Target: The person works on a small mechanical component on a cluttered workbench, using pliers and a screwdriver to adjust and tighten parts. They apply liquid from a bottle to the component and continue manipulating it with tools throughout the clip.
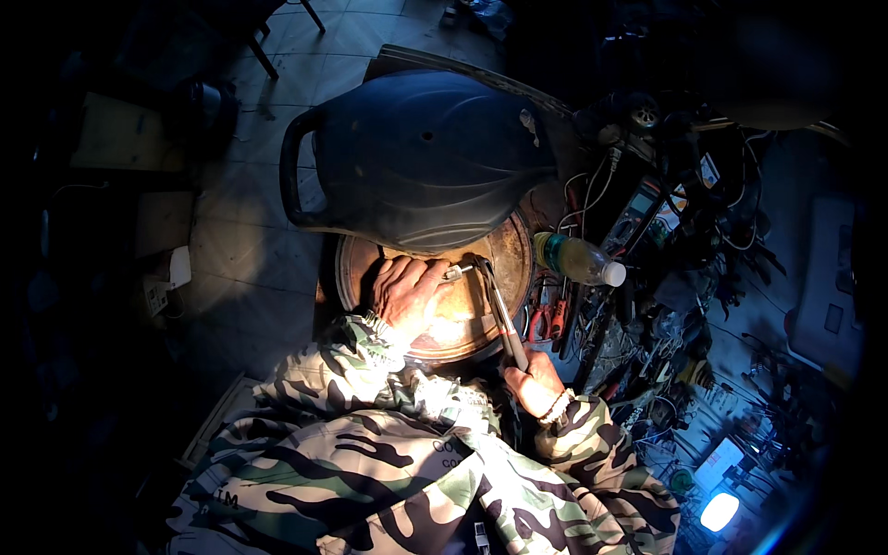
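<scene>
In the bright light, my left hand (407, 294) rests on a round, rusty metal work surface (444, 353), its fingers closed on a small silvery metal piece (453, 274). My right hand (536, 382) grips what looks like a hammer (504, 326), with a brownish handle, a slim pale shaft and a dark head. That head is beside the tip of the metal piece; whether they touch I cannot tell. Just beyond both hands stands a large dark plastic shell (430, 153) with a loop-shaped side, overhanging the far part of the round surface.
On the right lie a plastic bottle (578, 260) with a white cap, red-handled pliers (540, 319), a multimeter (636, 215) and a tangle of cables and tools. A lit lamp (719, 511) glows at lower right. Tiled floor (245, 236) shows on the left.
</scene>
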The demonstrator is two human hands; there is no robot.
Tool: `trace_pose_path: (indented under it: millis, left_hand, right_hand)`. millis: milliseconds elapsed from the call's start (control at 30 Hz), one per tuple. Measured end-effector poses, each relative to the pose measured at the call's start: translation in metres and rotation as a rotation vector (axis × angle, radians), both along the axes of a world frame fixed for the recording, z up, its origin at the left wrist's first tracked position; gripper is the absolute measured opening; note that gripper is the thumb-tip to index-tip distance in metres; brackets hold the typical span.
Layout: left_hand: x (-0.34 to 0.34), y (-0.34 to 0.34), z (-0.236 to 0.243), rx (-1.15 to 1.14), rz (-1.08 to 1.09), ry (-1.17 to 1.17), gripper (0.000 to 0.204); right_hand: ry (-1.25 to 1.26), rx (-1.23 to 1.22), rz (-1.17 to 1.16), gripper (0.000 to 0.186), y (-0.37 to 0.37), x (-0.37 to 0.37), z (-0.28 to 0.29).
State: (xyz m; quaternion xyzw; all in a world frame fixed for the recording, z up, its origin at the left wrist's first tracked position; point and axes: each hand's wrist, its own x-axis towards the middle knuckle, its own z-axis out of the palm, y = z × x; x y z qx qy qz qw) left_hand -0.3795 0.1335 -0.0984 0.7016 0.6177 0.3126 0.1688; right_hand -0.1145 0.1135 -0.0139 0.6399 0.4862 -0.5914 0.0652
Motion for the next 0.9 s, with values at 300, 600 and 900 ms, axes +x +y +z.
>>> trace_pose_path:
  millis: [300,600,900]
  left_hand:
    - [0.002,-0.001,-0.005,0.048,0.0,-0.009,0.035]
    - [0.002,0.0,-0.004,-0.008,-0.001,-0.004,0.035]
    - [0.002,0.001,0.003,-0.081,-0.001,0.009,0.039]
  right_hand:
    - [0.019,-0.329,-0.316,0.023,0.021,-0.011,0.027]
    - [0.072,-0.156,-0.11,0.028,0.015,0.004,0.018]
    - [0.078,0.263,0.08,0.055,-0.009,0.012,-0.018]
